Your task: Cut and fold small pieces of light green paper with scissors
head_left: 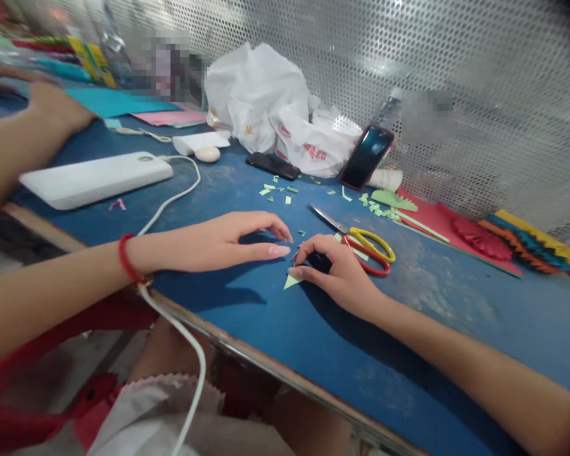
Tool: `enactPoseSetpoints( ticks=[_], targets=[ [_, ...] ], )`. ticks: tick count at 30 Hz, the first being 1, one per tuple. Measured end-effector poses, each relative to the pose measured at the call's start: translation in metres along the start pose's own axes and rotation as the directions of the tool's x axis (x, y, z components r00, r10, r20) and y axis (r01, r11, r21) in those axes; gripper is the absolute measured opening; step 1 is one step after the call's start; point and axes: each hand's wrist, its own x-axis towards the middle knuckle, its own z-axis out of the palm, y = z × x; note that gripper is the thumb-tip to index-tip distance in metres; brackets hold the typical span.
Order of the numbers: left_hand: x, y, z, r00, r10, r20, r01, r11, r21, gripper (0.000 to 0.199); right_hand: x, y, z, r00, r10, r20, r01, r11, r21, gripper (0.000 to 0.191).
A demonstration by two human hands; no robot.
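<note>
The left forearm [66, 285] is nearest. Left of the scissors [348, 232], the left hand [228, 240] hovers, thumb and fingers parted. On their near side, the right hand [344, 275] curls, thumb over the paper [292, 282]; whether it pinches, I cannot tell. The paper lies just beside the left fingertips.

A silvery perforated metal panel [361, 50] stands behind the blue table [342, 361], and light shines on it in patches. The table has whitish marks [427, 285].
</note>
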Motion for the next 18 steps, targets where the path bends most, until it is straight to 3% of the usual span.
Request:
enactPoseSetpoints(
  ticks=[2, 4, 7, 9, 12, 15, 18],
  targets=[
    [0.015, 0.003, -0.004, 1.0, 0.02, 0.006, -0.02, 1.0, 0.02, 0.035, 0.0, -0.001, -0.001, 0.998, 0.017, -0.054, -0.017, 1.0, 0.003, 0.008],
    [0.033, 0.004, -0.007, 0.998, 0.054, -0.044, -0.052, 0.997, 0.058, 0.036, 0.001, 0.0, -0.002, 0.997, 0.023, -0.07, -0.023, 1.0, -0.004, 0.019],
    [0.061, -0.002, -0.006, 0.989, 0.049, -0.141, -0.042, 0.998, 0.055, 0.039, 0.002, 0.003, -0.004, 0.999, -0.027, 0.028, 0.027, 1.0, -0.007, 0.034],
    [0.08, -0.009, 0.0, 0.993, 0.002, -0.117, -0.007, 0.999, -0.047, 0.043, 0.003, 0.006, -0.005, 0.996, -0.054, 0.065, 0.051, 0.998, 0.047, 0.028],
    [0.101, -0.02, 0.012, 0.998, -0.056, -0.017, 0.044, 0.917, -0.395, 0.041, 0.006, 0.008, -0.006, 0.996, -0.007, 0.094, -0.012, 0.979, 0.204, 0.026],
    [0.108, -0.028, 0.018, 0.997, -0.016, -0.08, -0.02, 0.899, -0.437, 0.037, 0.011, 0.009, -0.01, 0.989, 0.079, 0.128, -0.121, 0.927, 0.356, 0.028],
    [0.101, -0.026, 0.016, 0.992, 0.036, -0.118, -0.089, 0.87, -0.485, 0.041, 0.018, 0.013, -0.018, 0.986, 0.149, 0.072, -0.165, 0.841, 0.515, 0.031]
  ],
)
